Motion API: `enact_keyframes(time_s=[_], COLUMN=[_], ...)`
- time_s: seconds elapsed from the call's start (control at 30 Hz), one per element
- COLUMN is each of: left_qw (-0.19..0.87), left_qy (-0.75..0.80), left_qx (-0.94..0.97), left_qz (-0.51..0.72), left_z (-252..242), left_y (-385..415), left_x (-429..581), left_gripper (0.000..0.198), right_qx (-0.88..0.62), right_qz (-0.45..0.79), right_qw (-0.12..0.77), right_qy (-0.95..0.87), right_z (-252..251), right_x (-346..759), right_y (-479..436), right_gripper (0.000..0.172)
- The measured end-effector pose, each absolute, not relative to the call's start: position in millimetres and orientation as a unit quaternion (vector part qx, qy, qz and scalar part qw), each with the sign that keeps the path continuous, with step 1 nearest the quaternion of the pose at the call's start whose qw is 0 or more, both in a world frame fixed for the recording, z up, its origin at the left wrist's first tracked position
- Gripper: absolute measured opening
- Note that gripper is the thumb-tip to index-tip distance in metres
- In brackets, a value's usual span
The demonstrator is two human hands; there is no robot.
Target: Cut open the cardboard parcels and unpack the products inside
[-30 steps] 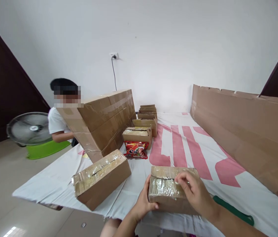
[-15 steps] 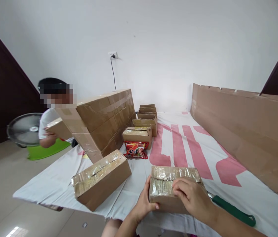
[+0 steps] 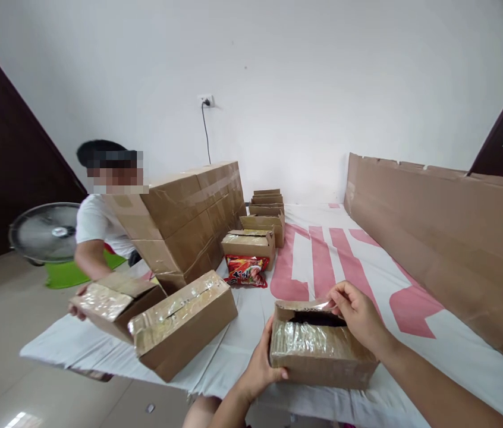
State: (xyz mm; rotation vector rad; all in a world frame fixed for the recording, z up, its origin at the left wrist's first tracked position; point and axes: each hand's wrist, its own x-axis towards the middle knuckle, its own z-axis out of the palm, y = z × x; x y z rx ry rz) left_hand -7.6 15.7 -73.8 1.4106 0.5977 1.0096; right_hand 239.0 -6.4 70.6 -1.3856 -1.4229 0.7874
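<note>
A small taped cardboard box stands at the front edge of the cloth-covered table. My left hand grips its left end, thumb on the front and fingers along the side. My right hand pinches the raised top flap at its right part, and a dark gap shows beneath it. What lies inside the box cannot be made out. To the left lies a longer taped box, its top closed. Behind sits a red noodle packet, leaning against another small box.
A person at the left holds a box over the table edge. Stacked cartons form a wall at the left. Several open boxes line up behind. A tall cardboard panel stands right; a fan is beyond the table.
My right hand has lifted the box's top flap up and back, opening a gap. The person at left has brought a box forward beside the long box. The green-handled tool is no longer visible.
</note>
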Motion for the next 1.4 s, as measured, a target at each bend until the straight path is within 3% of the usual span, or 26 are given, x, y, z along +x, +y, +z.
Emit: enact_keyframes(time_s=[0.17,0.33,0.5,0.7,0.87,1.0,1.17,1.27,1.4], left_qw=[0.609,0.608,0.601,0.609,0.61,0.606,0.588,0.57,0.568], left_qy=[0.248,0.255,0.267,0.292,0.298,0.307,0.311,0.315,0.335], left_qx=[0.609,0.608,0.61,0.596,0.6,0.604,0.616,0.629,0.618], left_qz=[0.443,0.443,0.442,0.435,0.424,0.417,0.422,0.425,0.428], left_z=[-78,-77,-79,-77,-75,-79,-90,-96,-103], left_y=[17,16,15,14,12,13,18,20,23], left_x=[-8,-8,-9,-9,-10,-12,-13,-14,-18], left_gripper=[0.128,0.127,0.129,0.129,0.13,0.13,0.128,0.126,0.123], right_qx=[-0.527,-0.522,-0.488,-0.511,-0.618,-0.708,-0.741,-0.752,-0.774], right_qz=[0.36,0.477,0.509,0.442,0.244,0.047,0.099,0.115,0.123], right_qw=[0.473,0.537,0.571,0.588,0.485,0.313,0.121,0.102,0.092], right_qy=[-0.607,-0.46,-0.421,-0.445,-0.569,-0.631,-0.653,-0.641,-0.615], right_z=[66,55,48,41,34,2,-53,-69,-66], right_x=[237,245,264,289,333,389,413,407,400], right_y=[-17,-22,-28,-46,-76,-114,-166,-182,-178], right_gripper=[0.039,0.054,0.048,0.04,0.036,0.027,0.024,0.022,0.044])
